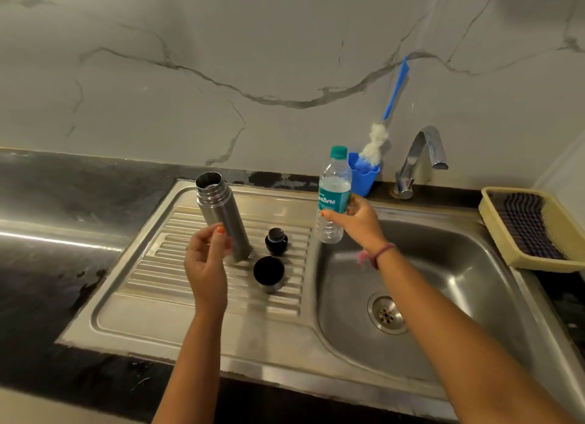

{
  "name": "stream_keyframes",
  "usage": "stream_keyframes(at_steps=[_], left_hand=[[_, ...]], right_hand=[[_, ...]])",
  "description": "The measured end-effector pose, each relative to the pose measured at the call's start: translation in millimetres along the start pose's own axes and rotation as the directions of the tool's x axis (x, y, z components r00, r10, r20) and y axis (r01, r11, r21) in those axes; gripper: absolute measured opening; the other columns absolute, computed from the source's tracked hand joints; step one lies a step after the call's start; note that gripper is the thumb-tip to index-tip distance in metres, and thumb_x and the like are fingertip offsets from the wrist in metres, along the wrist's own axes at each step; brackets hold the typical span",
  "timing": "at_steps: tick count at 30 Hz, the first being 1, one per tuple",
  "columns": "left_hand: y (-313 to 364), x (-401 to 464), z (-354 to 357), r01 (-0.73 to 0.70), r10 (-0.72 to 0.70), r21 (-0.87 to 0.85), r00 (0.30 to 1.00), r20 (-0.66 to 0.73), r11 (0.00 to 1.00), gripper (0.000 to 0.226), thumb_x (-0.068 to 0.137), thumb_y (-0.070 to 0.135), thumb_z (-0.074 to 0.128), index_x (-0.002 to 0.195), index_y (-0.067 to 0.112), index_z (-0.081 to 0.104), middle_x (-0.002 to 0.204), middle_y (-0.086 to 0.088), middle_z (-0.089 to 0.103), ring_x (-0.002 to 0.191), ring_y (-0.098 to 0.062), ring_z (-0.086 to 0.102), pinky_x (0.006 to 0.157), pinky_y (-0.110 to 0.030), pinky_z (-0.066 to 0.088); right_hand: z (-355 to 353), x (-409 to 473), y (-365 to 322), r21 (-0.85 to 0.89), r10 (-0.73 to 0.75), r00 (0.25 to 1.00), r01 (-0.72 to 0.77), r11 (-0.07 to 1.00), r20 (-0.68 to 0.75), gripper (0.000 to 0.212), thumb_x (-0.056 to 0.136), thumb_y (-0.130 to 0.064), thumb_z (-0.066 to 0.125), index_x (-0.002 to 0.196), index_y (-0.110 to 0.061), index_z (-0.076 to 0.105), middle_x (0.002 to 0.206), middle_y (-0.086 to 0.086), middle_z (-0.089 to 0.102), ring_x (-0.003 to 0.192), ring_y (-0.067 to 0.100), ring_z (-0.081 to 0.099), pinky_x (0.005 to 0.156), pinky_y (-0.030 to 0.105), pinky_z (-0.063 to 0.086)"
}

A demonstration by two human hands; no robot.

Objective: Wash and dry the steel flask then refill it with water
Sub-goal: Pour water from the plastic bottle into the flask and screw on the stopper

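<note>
I find the steel flask (pixel 221 214) standing uncapped on the ribbed drainboard (pixel 164 300), leaning slightly toward 11 o'clock. My left hand (pixel 207 259) sits at the flask's 7 o'clock, fingers loosely curled against its lower body; whether it grips firmly I cannot tell. My right hand (pixel 354 219) holds the water bottle (pixel 334 195) around its middle, upright, green cap still on, at the flask's 3 o'clock over the basin edge. The stopper (pixel 276 240) and cup lid (pixel 268 273) lie at the flask's 4 to 5 o'clock. Judgement: refilling is in hand. I would seat the flask squarely, steady it low, uncap the bottle, bring its mouth close over the opening and pour slowly.
</note>
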State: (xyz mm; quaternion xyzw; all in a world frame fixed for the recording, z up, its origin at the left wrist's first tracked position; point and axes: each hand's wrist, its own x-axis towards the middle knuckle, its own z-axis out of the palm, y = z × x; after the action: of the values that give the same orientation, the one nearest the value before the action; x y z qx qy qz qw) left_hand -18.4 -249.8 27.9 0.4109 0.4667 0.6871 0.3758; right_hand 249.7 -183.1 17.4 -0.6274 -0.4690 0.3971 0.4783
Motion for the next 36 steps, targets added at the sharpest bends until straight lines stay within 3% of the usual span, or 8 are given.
stream_keyframes(at_steps=[5,12,21,36], left_hand=[[-8,8,-17,0.059,-0.055,0.040,0.995,-0.081,0.997,0.015,0.100,0.009,0.055,0.102,0.020,0.064,0.090,0.005,0.067,0.082,-0.007,0.064,0.077,-0.024,0.054],[-22,16,-29,0.141,-0.136,0.064,0.988,-0.079,0.988,0.013,0.100,0.011,0.055,0.103,0.019,0.065,0.090,0.002,0.068,0.081,-0.010,0.065,0.078,-0.030,0.052],[-38,30,-40,0.206,-0.202,0.067,0.977,-0.070,0.976,0.014,0.099,0.010,0.056,0.101,0.019,0.066,0.088,0.002,0.069,0.080,-0.011,0.065,0.077,-0.028,0.053],[-54,43,-47,0.251,-0.246,0.065,0.967,-0.068,0.966,0.012,0.099,0.011,0.057,0.103,0.019,0.066,0.091,0.000,0.068,0.081,-0.012,0.064,0.075,-0.027,0.052]], right_hand=[[24,34,-2,-0.143,-0.009,0.999,0.002,0.990,-0.048,0.062,0.074,-0.025,0.081,0.125,-0.009,0.050,0.124,0.007,0.061,0.110,0.019,0.060,0.084,0.024,0.048],[51,69,7,-0.257,-0.001,0.999,-0.011,0.966,-0.048,0.061,0.073,-0.024,0.082,0.123,-0.005,0.052,0.123,0.010,0.061,0.113,0.023,0.060,0.085,0.024,0.048],[76,95,15,-0.240,0.015,0.997,-0.033,0.970,-0.079,0.062,0.074,-0.020,0.081,0.127,-0.007,0.050,0.127,0.011,0.059,0.116,0.025,0.057,0.096,0.035,0.048],[83,95,34,-0.240,0.002,0.994,-0.029,0.970,-0.112,0.080,0.064,-0.019,0.086,0.132,-0.009,0.046,0.127,0.009,0.054,0.115,0.022,0.057,0.091,0.027,0.047]])
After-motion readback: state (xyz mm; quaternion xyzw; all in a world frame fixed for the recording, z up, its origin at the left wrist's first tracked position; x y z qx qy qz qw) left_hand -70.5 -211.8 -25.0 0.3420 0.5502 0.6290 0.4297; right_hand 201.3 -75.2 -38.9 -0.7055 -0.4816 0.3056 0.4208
